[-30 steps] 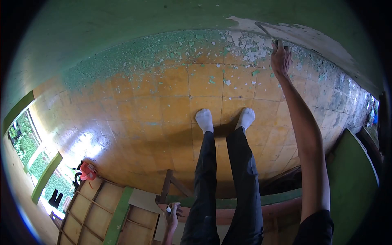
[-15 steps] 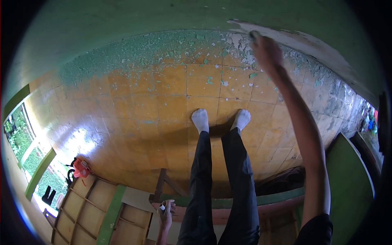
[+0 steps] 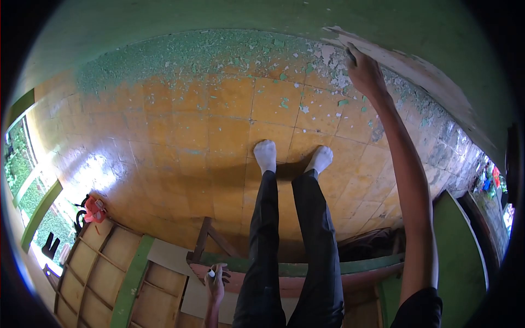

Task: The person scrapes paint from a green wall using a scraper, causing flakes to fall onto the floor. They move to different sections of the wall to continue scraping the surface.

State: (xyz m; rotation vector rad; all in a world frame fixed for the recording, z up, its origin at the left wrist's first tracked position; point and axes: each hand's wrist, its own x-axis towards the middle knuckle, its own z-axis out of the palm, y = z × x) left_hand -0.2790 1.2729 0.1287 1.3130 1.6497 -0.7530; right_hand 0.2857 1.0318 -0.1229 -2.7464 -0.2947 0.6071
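My right hand (image 3: 366,74) is closed around a small dark scraper (image 3: 350,55), mostly hidden by the fingers, with the arm stretched to the green wall (image 3: 262,19). It is at the lower edge of a pale stripped patch (image 3: 404,56), where the paint is gone. Low at my left side, my left hand (image 3: 218,281) holds a small white-ended object (image 3: 211,273) whose kind I cannot make out; some of its fingers stick out. Green and white paint flakes (image 3: 283,77) lie along the wall's foot.
My feet in light socks stand on the yellow tiled floor (image 3: 229,136). Behind me are a green-and-pink wooden ledge (image 3: 361,266) and a framed wooden panel (image 3: 104,262). An orange-red item (image 3: 94,209) sits near the bright opening at left. A green board (image 3: 459,240) stands at right.
My right hand has shifted slightly right and down along the edge of the stripped patch. The whole view has tilted a little; my left hand stays low, still holding the white-ended object.
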